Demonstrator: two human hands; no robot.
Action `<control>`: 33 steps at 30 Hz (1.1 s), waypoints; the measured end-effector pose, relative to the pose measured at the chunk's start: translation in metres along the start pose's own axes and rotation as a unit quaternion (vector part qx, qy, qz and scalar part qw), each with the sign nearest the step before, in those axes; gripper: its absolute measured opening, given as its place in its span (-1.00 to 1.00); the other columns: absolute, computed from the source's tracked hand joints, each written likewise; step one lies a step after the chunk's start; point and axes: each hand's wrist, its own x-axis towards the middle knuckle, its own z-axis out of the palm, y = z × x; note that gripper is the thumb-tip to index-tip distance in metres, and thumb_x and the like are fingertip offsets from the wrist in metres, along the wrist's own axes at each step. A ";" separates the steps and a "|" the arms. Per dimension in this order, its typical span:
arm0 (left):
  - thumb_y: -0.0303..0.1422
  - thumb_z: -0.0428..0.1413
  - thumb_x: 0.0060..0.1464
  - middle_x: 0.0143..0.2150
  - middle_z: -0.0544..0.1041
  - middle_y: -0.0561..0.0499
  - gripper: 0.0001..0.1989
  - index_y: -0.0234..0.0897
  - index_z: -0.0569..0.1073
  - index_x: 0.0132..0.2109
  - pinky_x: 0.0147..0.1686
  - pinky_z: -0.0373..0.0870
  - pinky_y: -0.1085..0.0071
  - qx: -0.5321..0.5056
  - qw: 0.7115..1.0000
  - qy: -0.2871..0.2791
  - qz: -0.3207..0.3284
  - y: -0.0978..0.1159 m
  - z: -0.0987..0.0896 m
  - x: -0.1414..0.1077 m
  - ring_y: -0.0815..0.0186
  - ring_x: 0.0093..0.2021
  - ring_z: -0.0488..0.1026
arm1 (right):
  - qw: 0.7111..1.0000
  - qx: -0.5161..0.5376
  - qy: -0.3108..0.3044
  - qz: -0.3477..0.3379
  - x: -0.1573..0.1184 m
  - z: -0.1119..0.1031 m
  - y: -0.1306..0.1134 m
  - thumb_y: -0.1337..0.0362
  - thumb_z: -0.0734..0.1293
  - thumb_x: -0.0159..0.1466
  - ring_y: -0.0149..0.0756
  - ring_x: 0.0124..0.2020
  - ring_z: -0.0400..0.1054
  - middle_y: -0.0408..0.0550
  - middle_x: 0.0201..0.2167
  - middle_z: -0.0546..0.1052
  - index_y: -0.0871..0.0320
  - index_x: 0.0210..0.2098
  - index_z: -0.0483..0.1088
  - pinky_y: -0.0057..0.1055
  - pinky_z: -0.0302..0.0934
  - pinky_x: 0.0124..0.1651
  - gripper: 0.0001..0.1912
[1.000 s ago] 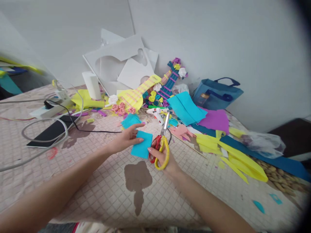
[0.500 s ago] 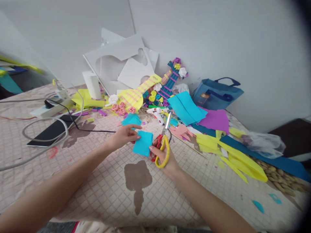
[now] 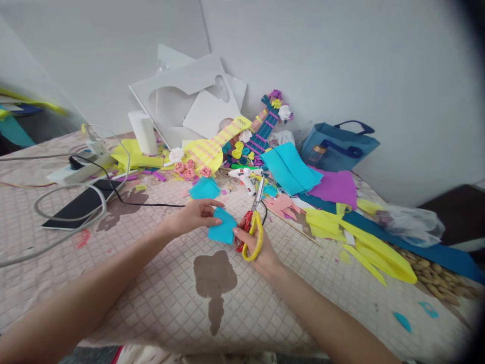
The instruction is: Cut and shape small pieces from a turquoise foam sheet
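Observation:
My left hand (image 3: 197, 215) pinches the left edge of a small blue paper piece (image 3: 223, 227) between thumb and fingers. My right hand (image 3: 259, 247) is closed around scissors (image 3: 253, 222) with red and yellow handles, their blades pointing away from me. The thumb of that hand also touches the right edge of the blue paper. Just beyond my left hand lies a stack of similar blue pieces (image 3: 204, 188). A white glue gun (image 3: 245, 178) rests past the scissor tips.
Behind stand a yellow paper guitar (image 3: 208, 151), a dark blue one with paper flowers (image 3: 265, 129) and white cut boards (image 3: 178, 81). Blue sheets (image 3: 291, 169), yellow strips (image 3: 371, 247) and a blue bag (image 3: 339, 146) lie right. A power strip (image 3: 76, 169) and cables are left.
The blue paper has tilted and its upper edge sits a little lower between my hands. My left fingers have shifted slightly along it. The scissors stay in my right hand, nearly unmoved.

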 end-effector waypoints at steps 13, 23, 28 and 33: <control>-0.20 0.26 -0.11 -0.57 0.36 0.15 -0.45 -0.37 0.36 0.01 -0.53 0.25 0.47 0.029 0.999 0.021 0.027 -0.011 -0.007 0.004 0.35 -0.51 0.38 | 1.000 0.002 0.020 -0.005 0.001 0.001 -0.002 0.19 0.49 -0.03 -0.50 -0.66 0.23 -0.34 -0.60 0.31 0.09 -0.38 0.22 -0.53 0.18 -0.61 -0.62; -0.25 0.29 -0.26 -0.57 0.32 0.16 -0.60 -0.27 0.26 -0.34 -0.53 0.25 0.51 0.112 0.988 0.084 0.065 -0.004 -0.065 0.053 0.43 -0.54 0.32 | 0.999 -0.007 0.027 0.019 -0.004 0.007 -0.008 0.17 0.48 -0.03 -0.50 -0.71 0.18 -0.35 -0.68 0.29 0.09 -0.40 0.20 -0.53 0.12 -0.64 -0.63; -0.21 0.23 -0.21 -0.48 0.47 0.00 -0.72 -0.32 0.46 -0.37 -0.46 0.29 0.45 0.237 0.970 0.010 0.052 0.004 -0.086 0.083 0.36 -0.49 0.37 | 0.999 -0.007 0.030 0.015 -0.004 0.008 -0.011 0.15 0.48 -0.06 -0.49 -0.73 0.16 -0.36 -0.70 0.27 0.09 -0.42 0.19 -0.52 0.11 -0.66 -0.61; -0.25 0.24 -0.19 -0.33 0.53 -0.10 -0.72 -0.31 0.55 -0.30 -0.28 0.28 0.39 0.312 0.943 0.100 0.067 0.004 -0.089 0.075 0.19 -0.28 0.42 | 0.999 -0.009 0.027 0.015 -0.005 0.009 -0.016 0.15 0.48 -0.05 -0.48 -0.72 0.19 -0.34 -0.69 0.29 0.09 -0.43 0.19 -0.52 0.11 -0.65 -0.61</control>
